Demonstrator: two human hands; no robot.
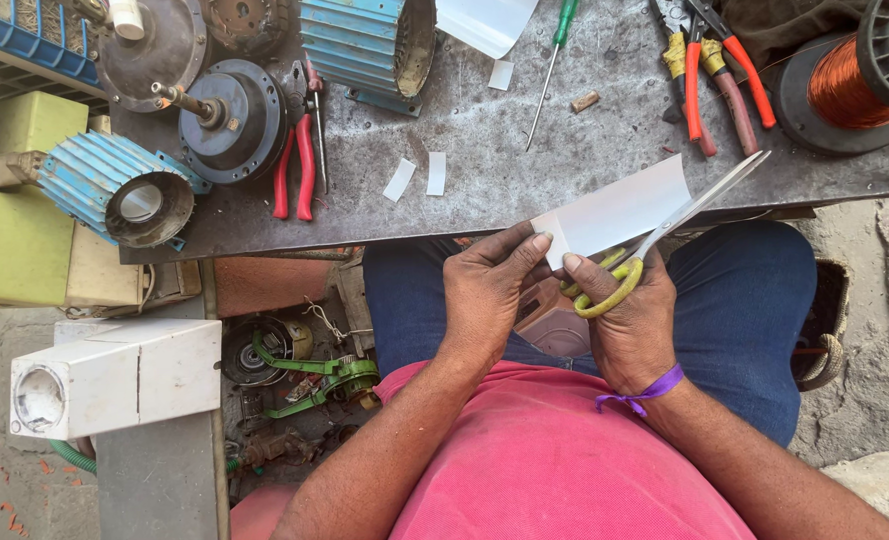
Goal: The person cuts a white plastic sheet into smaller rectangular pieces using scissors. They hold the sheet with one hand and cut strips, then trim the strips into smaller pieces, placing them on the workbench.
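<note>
white sheet sits in front of you at the near edge of the metal workbench, held out above your lap so both hands can work it freely. your left hand pinches its near corner between thumb and fingertips, which looks like a way to keep the sheet taut and level for the blades. your right hand is closed through the yellow-green loops of the scissors, the grip narrow and firm; the blades run along the sheet's right edge with their tips a little apart, past its far corner.

two small white strips lie flat on the bench just beyond the sheet, within easy reach, and a third small piece lies farther back. the red-handled pliers, the green screwdriver and the pair of orange and yellow pliers are pushed back, well apart from your hands. the copper wire spool stands at the far right, the blue ribbed motor housings at the left.

hard to tell: whether the blades actually bite the sheet or only lie against its edge. your thumb inside the loop is hidden, the spool is cut off by the frame, and the clutter under the bench is too shadowed to name.
</note>
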